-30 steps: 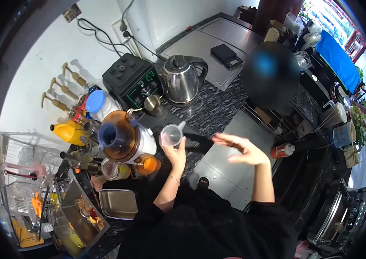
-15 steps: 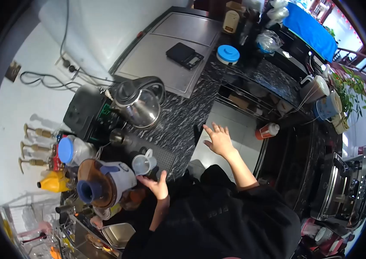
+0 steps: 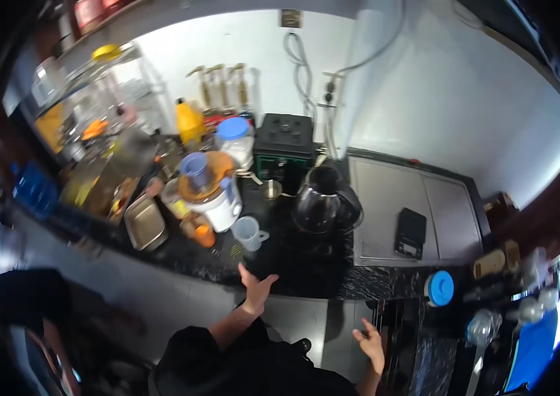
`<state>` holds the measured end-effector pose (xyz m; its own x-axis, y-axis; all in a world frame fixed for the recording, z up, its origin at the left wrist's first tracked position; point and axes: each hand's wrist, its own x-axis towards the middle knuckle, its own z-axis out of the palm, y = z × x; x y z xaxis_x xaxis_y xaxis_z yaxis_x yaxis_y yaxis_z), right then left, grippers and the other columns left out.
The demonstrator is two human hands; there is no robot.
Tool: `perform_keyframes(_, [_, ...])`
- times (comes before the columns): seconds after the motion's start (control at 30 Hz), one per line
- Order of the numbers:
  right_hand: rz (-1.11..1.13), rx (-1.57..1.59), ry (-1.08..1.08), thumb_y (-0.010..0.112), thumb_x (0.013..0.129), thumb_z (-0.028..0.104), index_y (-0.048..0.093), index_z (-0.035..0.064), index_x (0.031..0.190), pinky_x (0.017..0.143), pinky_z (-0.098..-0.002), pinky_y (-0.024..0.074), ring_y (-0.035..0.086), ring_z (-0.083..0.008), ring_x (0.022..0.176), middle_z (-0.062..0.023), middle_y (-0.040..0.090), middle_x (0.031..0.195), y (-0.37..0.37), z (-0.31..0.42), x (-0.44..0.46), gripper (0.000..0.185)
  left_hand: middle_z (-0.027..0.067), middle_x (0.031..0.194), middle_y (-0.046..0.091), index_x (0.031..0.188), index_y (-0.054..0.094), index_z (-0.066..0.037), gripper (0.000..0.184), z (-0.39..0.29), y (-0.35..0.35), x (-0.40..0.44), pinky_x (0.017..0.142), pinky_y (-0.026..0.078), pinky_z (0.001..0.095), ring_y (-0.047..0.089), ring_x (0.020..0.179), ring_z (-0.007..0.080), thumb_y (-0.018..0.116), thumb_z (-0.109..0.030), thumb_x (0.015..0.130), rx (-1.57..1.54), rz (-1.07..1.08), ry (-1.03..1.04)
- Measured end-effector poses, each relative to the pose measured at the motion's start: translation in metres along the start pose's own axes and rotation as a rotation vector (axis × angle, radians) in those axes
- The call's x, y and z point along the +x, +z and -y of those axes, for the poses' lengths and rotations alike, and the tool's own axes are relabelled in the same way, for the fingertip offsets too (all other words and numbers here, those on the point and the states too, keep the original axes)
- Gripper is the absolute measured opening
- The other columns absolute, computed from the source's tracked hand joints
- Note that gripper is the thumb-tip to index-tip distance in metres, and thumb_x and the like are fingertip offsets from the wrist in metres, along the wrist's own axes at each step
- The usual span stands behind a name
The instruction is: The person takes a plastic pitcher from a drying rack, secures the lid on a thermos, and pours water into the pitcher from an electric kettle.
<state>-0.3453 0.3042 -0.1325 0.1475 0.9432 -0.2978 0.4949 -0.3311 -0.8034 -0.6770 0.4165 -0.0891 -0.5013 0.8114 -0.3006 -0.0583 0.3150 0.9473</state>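
Plastic jug stands on the counter, near the left hand, farther from the right hand, both spread.

This looks like a kitchen or drinks-preparation area: the dark, marbled bench carries a juicer, kettle, digital scale and translucent jug, with pump dispensers by the wall.

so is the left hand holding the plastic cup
No, the plastic cup stands on the counter, apart from the open left hand.
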Motion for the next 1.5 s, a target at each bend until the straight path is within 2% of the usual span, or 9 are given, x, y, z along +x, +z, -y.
perform_keyframes(0.13, [-0.068,-0.3,-0.184,0.068,0.075,0.018,0.055,0.0002,0.118,0.074,-0.0324,0.0476,0.058,-0.0269,0.082,-0.0161,0.06,0.099,-0.043,-0.046,0.03,0.049,0.0298,0.144,0.006,0.142,-0.002,0.003,0.103,-0.067,-0.013,0.003,0.109,0.015,0.0445,0.015,0.132,0.0407,0.068,-0.015,0.068,0.06,-0.159,0.549])
perform_keyframes(0.2, [-0.015,-0.399,-0.231,0.065,0.077,0.021,0.056,0.0018,0.118,0.083,-0.0386,0.0464,0.057,-0.0367,0.097,-0.0239,0.054,0.116,-0.053,-0.042,0.051,0.046,0.0279,0.143,0.009,0.143,-0.002,0.0,0.103,-0.111,-0.028,0.02,0.109,0.016,0.0447,0.016,0.131,0.0406,0.068,-0.016,0.069,0.074,-0.308,0.757])
perform_keyframes(0.47, [0.022,-0.299,-0.283,0.065,0.077,0.022,0.04,0.0101,0.135,0.102,-0.041,0.0321,0.031,-0.0394,0.129,-0.0256,0.025,0.143,-0.003,0.092,0.065,0.065,0.0236,0.139,0.019,0.143,0.017,-0.004,0.087,-0.27,-0.074,-0.002,0.104,0.028,0.0383,0.033,0.126,0.0303,0.068,-0.011,0.073,-0.042,-0.328,0.886])
perform_keyframes(0.53, [0.124,-0.162,-0.39,0.065,0.075,0.017,0.024,0.0077,0.143,0.107,-0.0416,0.0237,0.019,-0.0379,0.135,-0.0232,0.015,0.147,0.009,0.127,0.047,0.079,0.0231,0.133,0.029,0.144,0.018,-0.007,0.088,-0.275,-0.087,-0.011,0.089,0.045,0.0314,0.056,0.104,0.0223,0.068,-0.002,0.072,-0.272,-0.061,1.028])
perform_keyframes(0.77, [-0.001,-0.124,-0.435,0.07,0.07,0.011,0.011,0.007,0.145,0.11,-0.0429,0.0174,0.006,-0.0371,0.138,-0.0218,0.006,0.149,0.015,0.164,0.039,0.096,0.0185,0.124,0.042,0.144,0.02,-0.011,0.09,-0.288,-0.099,-0.025,0.073,0.049,0.0217,0.061,0.076,0.0117,0.066,0.012,0.071,-0.285,0.216,0.966])
perform_keyframes(1.03, [-0.25,0.014,-0.712,0.071,0.073,0.013,0.007,0.0081,0.146,0.11,-0.0438,0.0197,0.011,-0.0349,0.137,-0.0202,0.001,0.15,-0.002,0.225,0.043,0.097,0.0227,0.123,0.042,0.139,0.032,-0.005,0.082,-0.355,-0.069,-0.023,0.07,0.05,0.0272,0.064,0.079,0.0174,0.075,-0.014,0.071,0.044,0.426,1.121])
perform_keyframes(1.3, [-0.53,0.072,-0.636,0.068,0.076,0.016,0.005,0.015,0.146,0.098,-0.0531,0.0334,0.03,-0.0414,0.126,-0.0181,0.008,0.149,-0.042,0.177,0.044,0.095,0.0202,0.12,0.05,0.12,0.052,0.002,0.059,-0.481,0.06,0.095,0.077,0.05,0.0377,0.06,0.09,0.035,0.067,-0.031,0.073,0.56,-0.223,1.907])
perform_keyframes(1.4, [-0.549,0.445,-0.45,0.066,0.078,0.016,0.006,0.0156,0.147,0.098,-0.0475,0.0351,0.034,-0.0378,0.124,-0.0187,0.01,0.149,-0.069,0.164,0.041,0.091,0.0265,0.127,0.042,0.119,0.053,-0.003,0.053,-0.527,0.09,0.065,0.097,0.04,0.0394,0.047,0.114,0.0363,0.064,-0.021,0.071,0.922,-0.059,1.298])
perform_keyframes(1.5, [-0.624,0.392,-0.511,0.063,0.08,0.015,0.007,0.014,0.147,0.097,-0.0416,0.0377,0.038,-0.0356,0.122,-0.0189,0.014,0.148,-0.103,0.117,0.068,0.086,0.0274,0.11,0.051,0.106,0.058,-0.001,0.042,-0.55,0.135,0.105,0.087,0.044,0.0425,0.052,0.1,0.0401,0.065,-0.021,0.071,0.597,-0.273,1.528])
